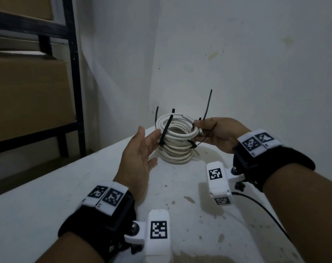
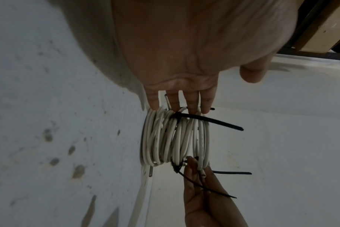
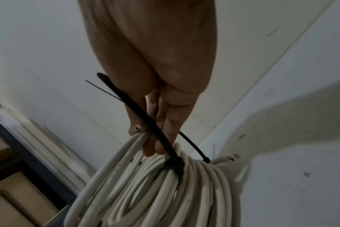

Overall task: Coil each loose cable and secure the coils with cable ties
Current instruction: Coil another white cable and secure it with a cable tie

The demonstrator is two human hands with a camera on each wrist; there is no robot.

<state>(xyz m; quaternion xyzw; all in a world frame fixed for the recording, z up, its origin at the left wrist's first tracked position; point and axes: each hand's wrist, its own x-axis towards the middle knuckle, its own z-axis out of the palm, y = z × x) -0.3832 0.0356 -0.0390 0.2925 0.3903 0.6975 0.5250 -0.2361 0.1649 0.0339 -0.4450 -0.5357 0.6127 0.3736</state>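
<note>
Two white cable coils are stacked at the far end of the white table [image 1: 47, 205], near the wall corner. My right hand [image 1: 216, 133] grips the right rim of the upper coil [image 1: 177, 128], which tilts over the lower coil [image 1: 175, 155]. The fingers [image 3: 161, 122] curl round the strands beside a black cable tie [image 3: 145, 118] whose head [image 3: 174, 165] sits on the bundle. Another tie tail [image 1: 207, 105] sticks up by this hand. My left hand [image 1: 142, 147] is open, its straight fingers [image 2: 184, 101] touching the stack's left side [image 2: 173, 141] near a tie [image 2: 213, 122].
A dark metal rack [image 1: 74, 73] with cardboard boxes [image 1: 28, 95] stands at the left beyond the table edge. White walls close in behind and to the right of the coils. A thin black cord [image 1: 265, 211] runs across the table under my right forearm.
</note>
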